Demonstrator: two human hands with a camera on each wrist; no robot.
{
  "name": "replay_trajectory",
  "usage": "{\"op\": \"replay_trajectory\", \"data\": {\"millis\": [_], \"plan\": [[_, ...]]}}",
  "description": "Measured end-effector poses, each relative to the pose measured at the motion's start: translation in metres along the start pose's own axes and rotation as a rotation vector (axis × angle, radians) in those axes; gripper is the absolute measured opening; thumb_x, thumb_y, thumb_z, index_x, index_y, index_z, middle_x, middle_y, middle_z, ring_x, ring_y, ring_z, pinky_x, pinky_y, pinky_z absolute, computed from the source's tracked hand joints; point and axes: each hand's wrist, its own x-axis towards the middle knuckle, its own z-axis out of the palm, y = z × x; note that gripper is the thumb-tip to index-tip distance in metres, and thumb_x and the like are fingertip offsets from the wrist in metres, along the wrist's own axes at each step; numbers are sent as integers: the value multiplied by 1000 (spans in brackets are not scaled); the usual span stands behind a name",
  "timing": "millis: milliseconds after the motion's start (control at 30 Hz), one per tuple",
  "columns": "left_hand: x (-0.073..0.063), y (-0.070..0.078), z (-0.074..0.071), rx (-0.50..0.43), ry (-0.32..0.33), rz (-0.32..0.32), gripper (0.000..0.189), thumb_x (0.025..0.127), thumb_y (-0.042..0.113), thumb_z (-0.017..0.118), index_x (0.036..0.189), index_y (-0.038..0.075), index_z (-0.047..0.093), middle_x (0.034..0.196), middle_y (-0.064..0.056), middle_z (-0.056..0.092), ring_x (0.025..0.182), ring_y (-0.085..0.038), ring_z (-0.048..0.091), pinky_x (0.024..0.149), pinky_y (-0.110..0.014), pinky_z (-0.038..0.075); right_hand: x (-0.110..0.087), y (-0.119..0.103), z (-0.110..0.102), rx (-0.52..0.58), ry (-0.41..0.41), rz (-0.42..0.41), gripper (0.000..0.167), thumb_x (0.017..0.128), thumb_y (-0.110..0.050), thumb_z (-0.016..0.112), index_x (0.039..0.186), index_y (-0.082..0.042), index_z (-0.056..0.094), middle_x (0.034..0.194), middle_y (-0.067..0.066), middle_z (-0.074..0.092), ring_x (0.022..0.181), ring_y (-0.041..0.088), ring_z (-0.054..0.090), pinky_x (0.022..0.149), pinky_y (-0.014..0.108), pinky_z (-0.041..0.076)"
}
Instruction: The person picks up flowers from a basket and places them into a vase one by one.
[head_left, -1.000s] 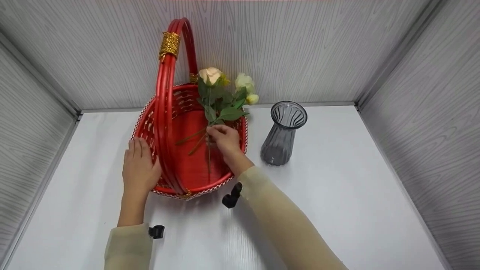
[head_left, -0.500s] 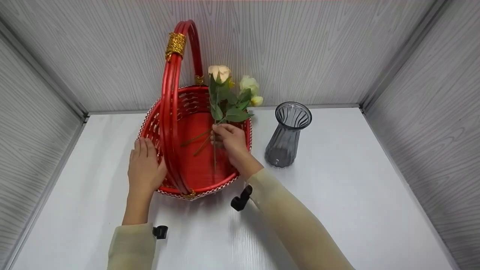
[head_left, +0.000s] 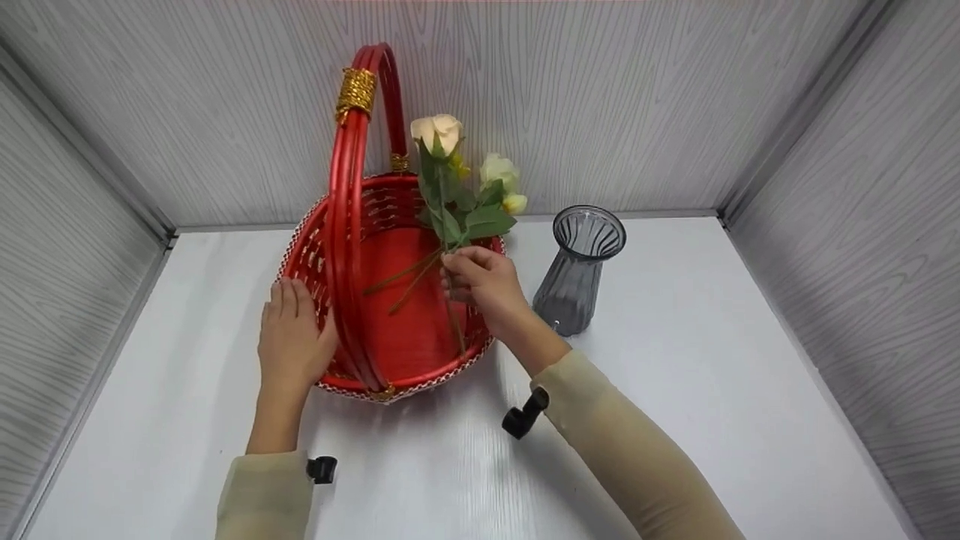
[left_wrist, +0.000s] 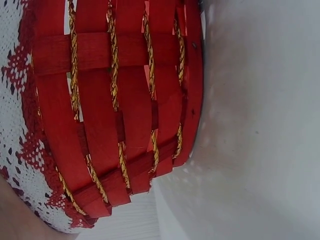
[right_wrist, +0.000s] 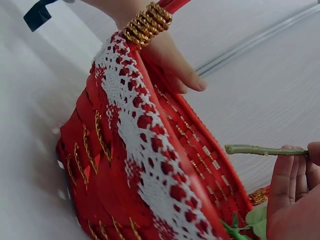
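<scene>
A red woven basket (head_left: 397,330) with a tall handle (head_left: 347,180) stands left of centre. My left hand (head_left: 294,337) holds its left rim, the thumb on the inner side, as the right wrist view also shows. Between thumb and fingers my right hand (head_left: 484,285) pinches the stem of a peach rose (head_left: 437,135); its cut stem end (right_wrist: 260,150) sticks out past the fingers in the right wrist view. Behind the rose, a pale green-white flower (head_left: 498,171) and a small yellow one (head_left: 460,166) lean on the basket's far right side, their stems (head_left: 397,282) crossing inside.
A ribbed grey glass vase (head_left: 571,292) stands upright right of the basket, close to my right forearm. White lace (right_wrist: 135,125) edges the basket's rim. Grey wood-grain walls (head_left: 600,90) enclose the white table (head_left: 712,375) at the back and sides.
My right hand has moved right with the rose, and its stem now slants toward the basket's front right rim. The left hand keeps its place on the rim. The whole view shifted slightly.
</scene>
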Motion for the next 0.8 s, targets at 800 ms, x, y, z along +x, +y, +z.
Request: {"op": "replay_trajectory", "data": {"millis": [800], "plan": [[3,-5,-2,-3,49,25,72,104,36,39,151,-14,21,159,-34,17,151,-47,11,121,-60,11,-48,-52,-67,-135,24,-144,8,95,-9,65,97,-1,65,86,8,67,76,17,66,69,32,61]]}}
